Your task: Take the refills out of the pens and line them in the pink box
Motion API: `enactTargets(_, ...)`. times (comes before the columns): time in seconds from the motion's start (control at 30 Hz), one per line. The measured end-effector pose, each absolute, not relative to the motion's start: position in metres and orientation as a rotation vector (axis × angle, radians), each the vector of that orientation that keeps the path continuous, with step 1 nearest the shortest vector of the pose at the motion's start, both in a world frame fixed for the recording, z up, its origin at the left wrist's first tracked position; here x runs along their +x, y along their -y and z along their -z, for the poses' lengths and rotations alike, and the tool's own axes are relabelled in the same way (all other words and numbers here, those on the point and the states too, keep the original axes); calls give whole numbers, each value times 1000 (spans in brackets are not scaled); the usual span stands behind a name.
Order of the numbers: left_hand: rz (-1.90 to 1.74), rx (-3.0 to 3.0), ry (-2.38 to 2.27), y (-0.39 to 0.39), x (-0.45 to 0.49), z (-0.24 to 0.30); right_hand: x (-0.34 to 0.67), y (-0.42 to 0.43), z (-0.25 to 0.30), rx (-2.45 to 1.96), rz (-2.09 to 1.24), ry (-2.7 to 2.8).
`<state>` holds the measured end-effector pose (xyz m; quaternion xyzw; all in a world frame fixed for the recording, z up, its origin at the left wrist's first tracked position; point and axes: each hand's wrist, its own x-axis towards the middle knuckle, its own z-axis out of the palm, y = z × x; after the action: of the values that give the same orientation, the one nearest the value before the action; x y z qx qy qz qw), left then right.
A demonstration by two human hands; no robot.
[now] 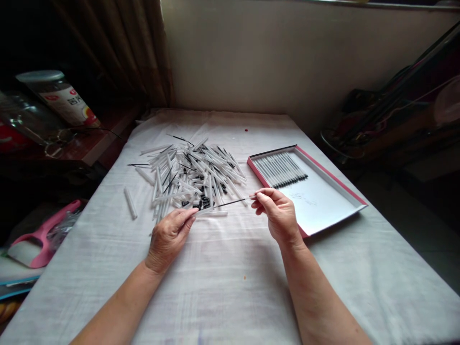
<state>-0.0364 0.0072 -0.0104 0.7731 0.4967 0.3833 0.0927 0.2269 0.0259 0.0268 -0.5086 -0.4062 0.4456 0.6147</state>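
My right hand [276, 211] is closed in a pinch on the pale end of a pen refill [232, 203]. The refill's dark length points left toward my left hand [170, 237]. My left fingers pinch a clear pen barrel [206, 210] at its near end. The refill's far end meets the barrel, but I cannot tell how deep it sits inside. Just beyond both hands lies a loose pile of pen parts [190, 172]: clear barrels, dark refills and small black pieces [204, 201]. Right of it, a shallow red-edged box lid [332, 179] holds a row of pens [282, 170] with black ends.
A single clear tube [130, 203] lies apart at the left of the white tablecloth [215, 297]. Beyond the table's left edge are a lidded jar [68, 98] on a wooden ledge and a pink-handled item [46, 235]. A wall [251, 57] stands behind the table.
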Motion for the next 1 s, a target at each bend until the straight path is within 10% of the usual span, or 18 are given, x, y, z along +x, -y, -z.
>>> enactTargets(0.4,-1037,2334,-1331,-5,-32,8,209,-23,-12,-1236,-1076,1301)
enactTargets(1.0,-1169,1779,-1355,-7,-35,11,167,-63,-14,-1473,-84,2463)
